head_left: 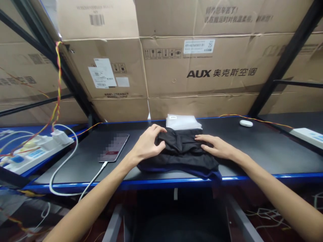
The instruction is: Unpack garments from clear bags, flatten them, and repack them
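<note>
A bundle of black cloth [180, 148] with a dark blue lower edge lies rumpled at the front of the dark tabletop. It looks like a garment, but its kind cannot be made out. At its left side is my left hand [150, 143], fingers curved and thumb apart, touching or just above the fabric. My right hand [215, 146] rests on the right side with fingers stretched out and thumb apart. Behind the cloth lies a stack of whitish, translucent plastic bags or sheets [183, 121], its front partly covered by the fabric.
A phone [114, 148] on a white charging cable [94, 183] lies left. Power strips stand at the far left [37, 151] and right [311, 137]. A small white case [246, 123] sits back right. Cardboard [164, 77] and black metal posts [280, 57] bound the table's back.
</note>
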Available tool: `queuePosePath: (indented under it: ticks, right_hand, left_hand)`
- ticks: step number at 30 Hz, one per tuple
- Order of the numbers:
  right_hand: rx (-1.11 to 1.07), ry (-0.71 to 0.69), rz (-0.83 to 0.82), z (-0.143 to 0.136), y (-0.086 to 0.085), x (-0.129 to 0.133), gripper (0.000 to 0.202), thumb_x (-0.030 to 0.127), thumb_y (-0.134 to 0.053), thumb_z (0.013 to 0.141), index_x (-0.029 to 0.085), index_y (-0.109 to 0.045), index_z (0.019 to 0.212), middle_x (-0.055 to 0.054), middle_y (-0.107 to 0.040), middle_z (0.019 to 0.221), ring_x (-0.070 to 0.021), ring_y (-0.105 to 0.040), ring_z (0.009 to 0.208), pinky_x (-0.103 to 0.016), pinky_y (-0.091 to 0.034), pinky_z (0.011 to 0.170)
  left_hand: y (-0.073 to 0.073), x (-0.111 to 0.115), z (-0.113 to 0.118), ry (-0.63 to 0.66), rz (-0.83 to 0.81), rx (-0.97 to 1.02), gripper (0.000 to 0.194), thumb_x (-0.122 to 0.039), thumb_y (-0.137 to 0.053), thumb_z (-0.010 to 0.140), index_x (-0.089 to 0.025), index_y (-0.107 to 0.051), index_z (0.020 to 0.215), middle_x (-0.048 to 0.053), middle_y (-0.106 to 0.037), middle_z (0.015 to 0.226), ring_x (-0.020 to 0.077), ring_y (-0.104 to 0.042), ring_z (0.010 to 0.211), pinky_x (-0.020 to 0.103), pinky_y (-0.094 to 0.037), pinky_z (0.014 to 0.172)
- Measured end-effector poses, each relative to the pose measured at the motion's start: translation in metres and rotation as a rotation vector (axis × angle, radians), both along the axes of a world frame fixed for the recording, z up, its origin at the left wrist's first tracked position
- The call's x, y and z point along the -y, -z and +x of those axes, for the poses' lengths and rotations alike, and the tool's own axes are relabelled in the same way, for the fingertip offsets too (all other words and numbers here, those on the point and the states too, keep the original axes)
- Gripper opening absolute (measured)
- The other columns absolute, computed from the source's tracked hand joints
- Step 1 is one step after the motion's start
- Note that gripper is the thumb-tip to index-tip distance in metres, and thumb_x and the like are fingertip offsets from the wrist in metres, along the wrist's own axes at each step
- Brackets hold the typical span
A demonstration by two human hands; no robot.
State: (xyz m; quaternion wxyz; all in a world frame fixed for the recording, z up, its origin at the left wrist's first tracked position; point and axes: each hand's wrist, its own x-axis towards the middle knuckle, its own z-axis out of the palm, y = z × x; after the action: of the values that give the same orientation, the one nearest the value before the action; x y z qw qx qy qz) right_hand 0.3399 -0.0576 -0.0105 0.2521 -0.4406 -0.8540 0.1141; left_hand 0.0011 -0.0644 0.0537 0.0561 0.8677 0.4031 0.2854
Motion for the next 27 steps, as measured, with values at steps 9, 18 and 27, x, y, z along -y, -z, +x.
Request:
queuePosePath:
  ticks: [9,18,27]
  right_hand:
    - [0.003,0.006,-0.002,-0.001,-0.001,0.001,0.043,0.039,-0.053,0.090,0.023,-0.065,0.127,-0.008,-0.064,0.134,-0.0296,-0.056,0.127,-0.050,-0.043,0.110]
    - [-0.019,0.005,-0.004,0.000,0.000,0.000,0.041,0.039,-0.054,0.089,0.026,-0.065,0.126,-0.006,-0.064,0.134,-0.0288,-0.056,0.128,-0.050,-0.043,0.111]
    - [-0.031,0.005,-0.009,0.000,-0.001,0.000,0.041,0.038,-0.055,0.087,0.026,-0.066,0.124,-0.006,-0.064,0.134,-0.0292,-0.057,0.127,-0.050,-0.043,0.111]
  left_hand:
    - [0.022,0.002,0.038,0.141,-0.015,-0.129,0.023,-0.042,-0.066,0.086,-0.027,-0.072,0.103,0.003,-0.061,0.106,0.0186,-0.062,0.093,0.029,-0.050,0.085]
    - [-0.006,-0.010,0.004,-0.219,0.035,0.152,0.014,-0.031,-0.054,0.088,-0.022,-0.061,0.096,0.000,-0.068,0.079,0.0148,-0.062,0.065,0.025,-0.046,0.065]
    - [0.002,-0.032,-0.057,-0.568,-0.140,-0.471,0.036,-0.030,-0.053,0.081,-0.030,-0.060,0.116,0.008,-0.073,0.097,0.0304,-0.069,0.088,0.037,-0.050,0.075]
